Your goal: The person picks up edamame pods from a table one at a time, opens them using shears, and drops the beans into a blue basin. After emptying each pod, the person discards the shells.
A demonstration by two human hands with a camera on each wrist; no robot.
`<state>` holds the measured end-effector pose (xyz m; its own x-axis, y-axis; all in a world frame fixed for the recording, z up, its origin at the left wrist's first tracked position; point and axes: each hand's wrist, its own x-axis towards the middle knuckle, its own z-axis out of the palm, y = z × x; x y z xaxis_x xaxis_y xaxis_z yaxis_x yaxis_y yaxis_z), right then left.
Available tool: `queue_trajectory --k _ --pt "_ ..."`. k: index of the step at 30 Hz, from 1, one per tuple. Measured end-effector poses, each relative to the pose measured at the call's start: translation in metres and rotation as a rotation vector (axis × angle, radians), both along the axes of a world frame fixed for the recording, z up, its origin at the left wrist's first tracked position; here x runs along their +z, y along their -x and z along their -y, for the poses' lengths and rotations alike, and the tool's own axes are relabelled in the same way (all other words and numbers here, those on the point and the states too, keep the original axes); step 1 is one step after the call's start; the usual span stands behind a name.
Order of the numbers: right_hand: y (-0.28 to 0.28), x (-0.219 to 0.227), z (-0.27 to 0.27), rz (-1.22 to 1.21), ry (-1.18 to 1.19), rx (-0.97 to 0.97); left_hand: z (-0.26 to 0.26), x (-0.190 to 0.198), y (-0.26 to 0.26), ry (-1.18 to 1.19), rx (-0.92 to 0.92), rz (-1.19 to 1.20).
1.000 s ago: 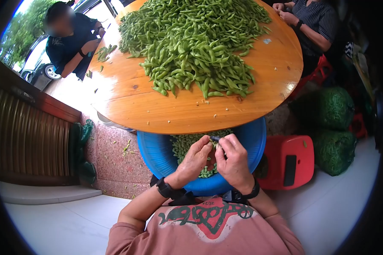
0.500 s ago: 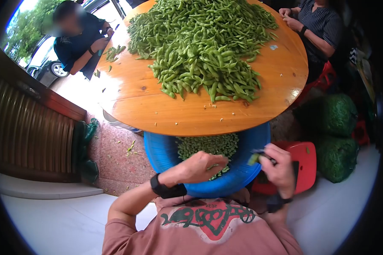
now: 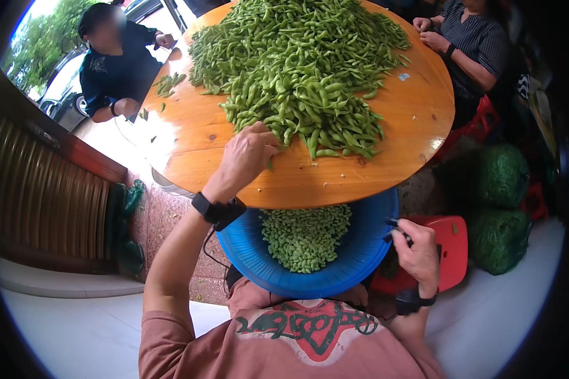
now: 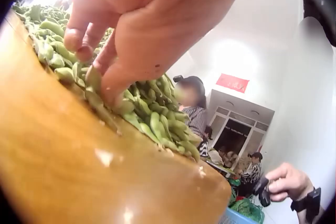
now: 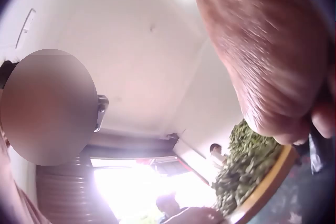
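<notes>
The left hand is at the near left edge of a large heap of green pods on the wooden table. In the left wrist view, its thumb and fingers pinch a pod at the border of the heap. Over the right side of the blue basin, the right hand grips a small dark object in curled fingers; what it is cannot be told. Shelled green beans cover the basin's bottom, below the table edge.
A red stool stands right of the basin, with full green net bags beyond it. One person in dark clothes is at the table's left, another in a striped top at its right. A few loose pods lie apart.
The left hand has moved up from over the basin to the heap and pinches a pod. The right hand moved right, away from the left; the green thing at its fingers is gone.
</notes>
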<state>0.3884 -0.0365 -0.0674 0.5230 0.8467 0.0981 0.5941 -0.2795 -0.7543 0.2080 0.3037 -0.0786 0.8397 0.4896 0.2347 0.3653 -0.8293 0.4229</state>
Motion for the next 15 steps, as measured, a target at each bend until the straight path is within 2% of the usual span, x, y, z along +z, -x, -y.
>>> queue_trajectory --k 2,3,5,6,7,8,9,12,15 --pt "0.012 -0.005 -0.024 -0.028 -0.087 0.056 0.021 -0.001 -0.003 -0.134 -0.001 0.285" --pt "0.020 -0.005 -0.038 -0.018 -0.140 0.069 0.033 0.001 -0.003 -0.132 -0.012 0.285" --pt "0.033 -0.012 -0.060 -0.242 -0.189 0.019 0.062 0.007 -0.001 0.384 0.029 0.350" --pt "0.042 -0.010 -0.070 -0.483 -0.201 -0.005 0.077 0.008 0.000 0.392 0.022 0.348" --pt "0.049 -0.008 -0.078 -0.724 -0.214 -0.029 0.092 0.009 0.002 0.835 -0.011 0.391" --pt "0.052 -0.011 -0.084 -0.908 -0.263 0.039 0.103 0.007 0.004 1.277 -0.043 0.421" --pt "0.053 -0.011 -0.086 -0.909 -0.262 0.036 0.110 -0.001 0.005 1.274 -0.101 0.429" --pt "0.052 -0.013 -0.085 -1.242 -0.321 0.112 0.124 -0.004 0.010 1.322 -0.040 0.479" --pt "0.049 -0.018 -0.082 -1.251 -0.261 0.147 0.129 -0.015 0.014 1.223 -0.087 0.443"
